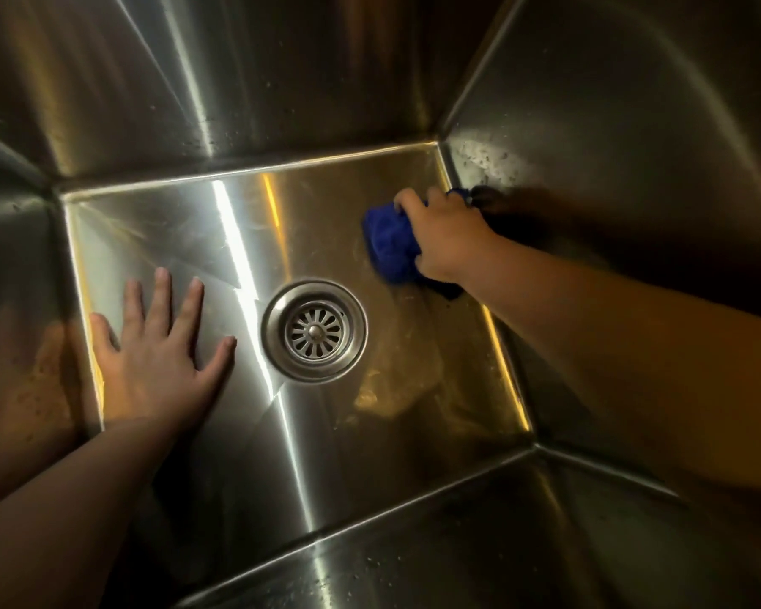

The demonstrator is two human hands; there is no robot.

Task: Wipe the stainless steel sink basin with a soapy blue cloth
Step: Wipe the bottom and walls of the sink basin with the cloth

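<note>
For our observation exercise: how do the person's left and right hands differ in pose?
The left hand lies flat, fingers spread, empty; the right hand curls closed around the bunched blue cloth. The left sits beside the round metal drain; the right works near the far right corner. Both touch the steel sink floor.

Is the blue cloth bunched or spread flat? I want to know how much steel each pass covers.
Bunched. The blue cloth is a wad gripped in the right hand, on the sink floor by the right wall.

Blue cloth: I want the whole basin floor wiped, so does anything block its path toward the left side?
Yes. The drain strainer sits mid-floor, and the left hand lies flat on the sink floor beyond it. The right hand already grips the blue cloth.
</note>
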